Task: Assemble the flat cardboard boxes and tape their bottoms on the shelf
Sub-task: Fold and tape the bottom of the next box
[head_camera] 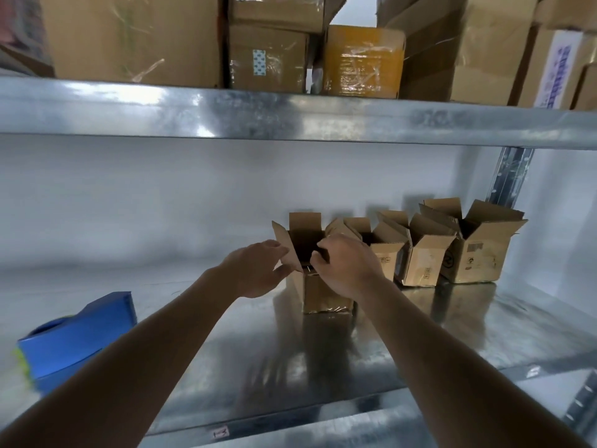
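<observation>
We're at the metal shelf (420,334), both arms reached in. The small cardboard box (323,294) stands upright mid-shelf, top flaps up, clear tape shining along its bottom edge. Left hand (255,270): grip closed on the box's left flap (286,250), fingers on its outer face, thumb near the lower corner. Right hand (347,265): fingers curled over the near rim at the opening, grip closed on the box edge; exact fingertip contact is blurred.

Just right of it, a row of three more open boxes (426,260) sits toward the back, flaps up, packed close together, the nearest one just beside our box. A blue tape dispenser (74,341) lies well apart at the left front of the shelf. The upper shelf (290,114) carries taped cartons (268,56).
</observation>
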